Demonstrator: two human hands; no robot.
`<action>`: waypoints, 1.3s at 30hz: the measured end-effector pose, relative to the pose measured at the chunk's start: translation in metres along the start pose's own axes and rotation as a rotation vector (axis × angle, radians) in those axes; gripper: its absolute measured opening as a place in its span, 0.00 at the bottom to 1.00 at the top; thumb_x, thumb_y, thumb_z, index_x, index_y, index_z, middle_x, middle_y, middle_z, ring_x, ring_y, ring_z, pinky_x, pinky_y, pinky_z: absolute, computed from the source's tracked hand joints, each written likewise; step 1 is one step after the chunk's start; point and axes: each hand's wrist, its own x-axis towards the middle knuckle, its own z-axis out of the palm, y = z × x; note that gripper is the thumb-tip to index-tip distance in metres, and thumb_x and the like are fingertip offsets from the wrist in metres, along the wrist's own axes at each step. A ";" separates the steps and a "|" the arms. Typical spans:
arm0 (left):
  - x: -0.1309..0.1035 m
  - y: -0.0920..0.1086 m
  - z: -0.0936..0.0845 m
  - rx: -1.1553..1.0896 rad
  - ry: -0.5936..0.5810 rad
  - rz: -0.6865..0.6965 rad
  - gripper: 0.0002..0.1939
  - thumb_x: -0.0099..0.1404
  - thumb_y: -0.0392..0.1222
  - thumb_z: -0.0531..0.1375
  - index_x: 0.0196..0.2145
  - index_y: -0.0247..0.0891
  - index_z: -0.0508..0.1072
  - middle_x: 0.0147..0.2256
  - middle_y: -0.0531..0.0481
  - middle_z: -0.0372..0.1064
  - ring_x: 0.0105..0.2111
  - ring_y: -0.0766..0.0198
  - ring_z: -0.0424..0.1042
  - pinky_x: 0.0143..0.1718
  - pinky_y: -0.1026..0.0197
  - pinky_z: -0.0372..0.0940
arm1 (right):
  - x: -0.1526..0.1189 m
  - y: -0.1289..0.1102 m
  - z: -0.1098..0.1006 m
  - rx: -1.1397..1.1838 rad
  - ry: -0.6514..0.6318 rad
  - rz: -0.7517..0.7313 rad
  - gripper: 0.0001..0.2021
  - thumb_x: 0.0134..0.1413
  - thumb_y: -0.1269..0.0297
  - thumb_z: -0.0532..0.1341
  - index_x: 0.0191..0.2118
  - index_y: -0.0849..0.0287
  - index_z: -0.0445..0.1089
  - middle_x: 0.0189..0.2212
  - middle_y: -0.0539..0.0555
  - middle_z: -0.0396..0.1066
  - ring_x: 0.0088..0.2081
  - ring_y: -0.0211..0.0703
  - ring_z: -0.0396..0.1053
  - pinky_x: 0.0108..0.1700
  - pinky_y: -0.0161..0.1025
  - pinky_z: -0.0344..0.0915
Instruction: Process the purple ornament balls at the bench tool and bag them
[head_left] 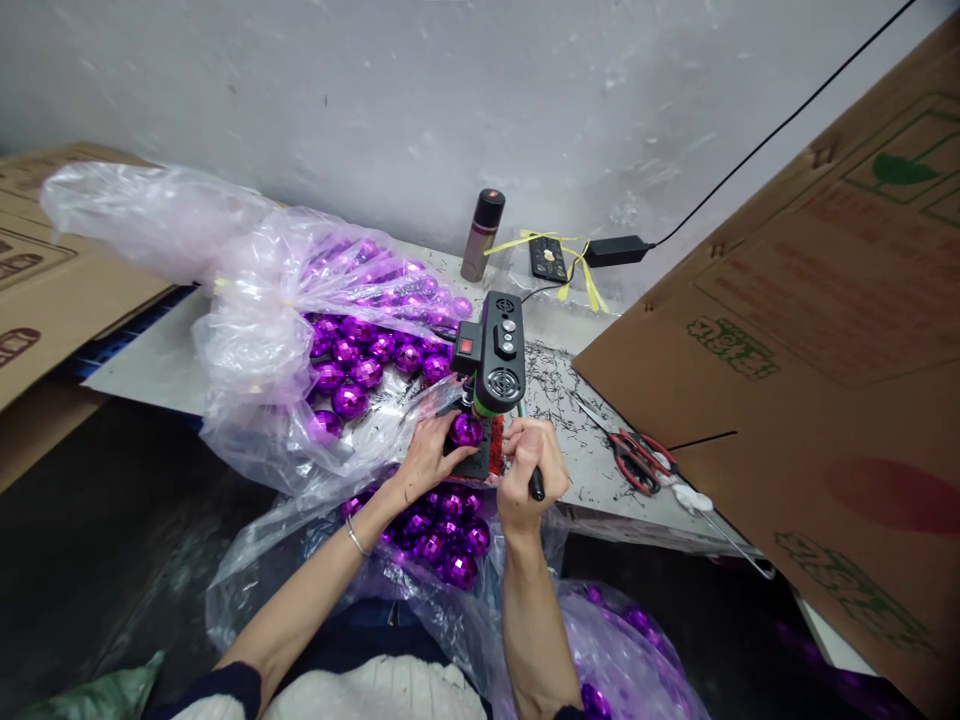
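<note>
Under a small black bench drill (501,350) with a red switch, my left hand (426,458) grips a shiny purple faceted ball (466,429) with thumb and fingers. The ball rests on the machine's dark base (474,462), close below its head. My right hand (532,470) is wrapped round the drill's lever, whose black end knob (536,485) pokes out below the fist. The ball's top, where it meets the machine head, is partly hidden. Loose purple balls (349,400) lie on the table to the left, and more lie in clear plastic (450,530) at my lap.
A big plastic bag (255,300) spreads at left. Red-handled scissors (639,462) lie right, beside a tall cardboard box (795,350). Black shavings litter the table (570,440). Behind stand a spray can (482,236), a phone-like black slab (547,258) and a power adapter (617,251).
</note>
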 end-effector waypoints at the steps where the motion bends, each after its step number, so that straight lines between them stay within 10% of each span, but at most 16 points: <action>1: -0.001 0.000 0.001 -0.002 0.008 0.002 0.31 0.70 0.59 0.68 0.64 0.40 0.72 0.56 0.35 0.79 0.58 0.40 0.78 0.62 0.37 0.71 | 0.000 0.000 0.000 -0.001 -0.002 -0.006 0.19 0.76 0.66 0.52 0.29 0.53 0.65 0.26 0.49 0.68 0.32 0.41 0.72 0.36 0.41 0.68; 39: -0.004 -0.008 0.012 -0.063 0.055 0.023 0.31 0.71 0.55 0.69 0.65 0.39 0.72 0.59 0.35 0.78 0.61 0.42 0.77 0.63 0.38 0.73 | -0.042 0.043 0.020 0.012 0.115 -0.187 0.18 0.77 0.66 0.49 0.30 0.53 0.63 0.30 0.48 0.67 0.29 0.38 0.66 0.37 0.42 0.68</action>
